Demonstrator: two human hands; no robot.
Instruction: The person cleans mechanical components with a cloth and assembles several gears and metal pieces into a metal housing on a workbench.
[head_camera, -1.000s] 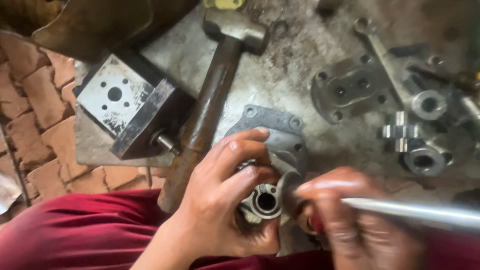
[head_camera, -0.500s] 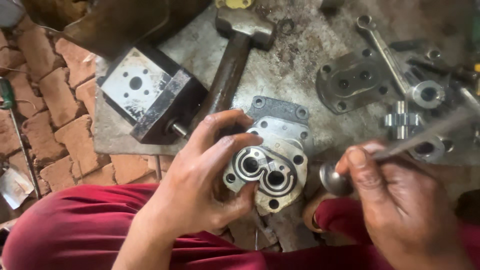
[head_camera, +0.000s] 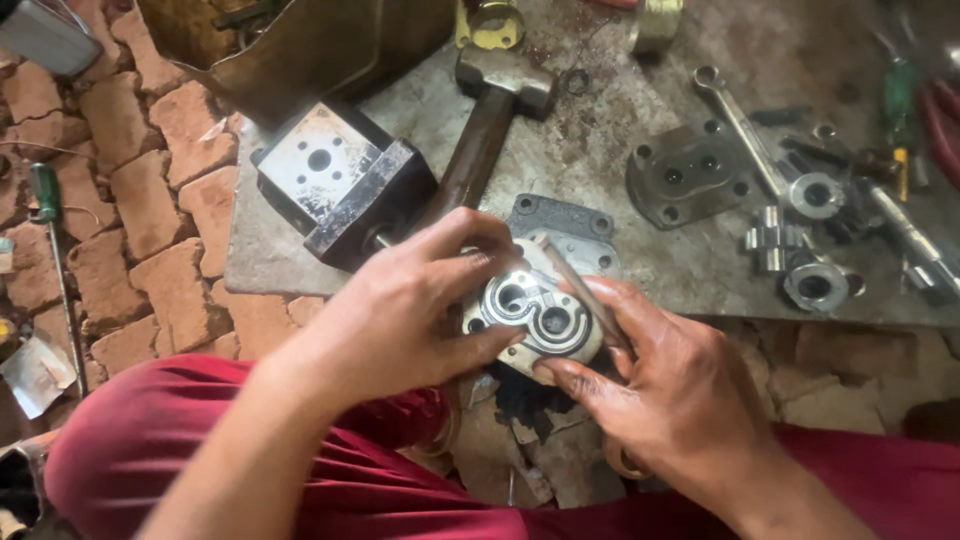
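My left hand (head_camera: 405, 305) grips a grey metal pump housing (head_camera: 535, 315) with a figure-eight bore, held over my lap at the slab's front edge. My right hand (head_camera: 665, 385) supports the housing from the right and below. A thin metal rod (head_camera: 580, 285) lies under its fingers, slanting across the housing's face. Behind the housing, a flat grey cover plate (head_camera: 560, 218) with bolt holes lies on the slab.
On the stone slab (head_camera: 620, 150) lie a hammer (head_camera: 485, 130), a black block with a holed steel face (head_camera: 340, 185), another cover plate (head_camera: 688, 175), a spanner (head_camera: 745, 130), gears and bushings (head_camera: 800, 260). A green screwdriver (head_camera: 45, 200) lies on the brick floor at left.
My right hand has moved left from beside the housing onto it. The rod it held out to the right now lies across the housing's face. My left hand has stayed on the housing.
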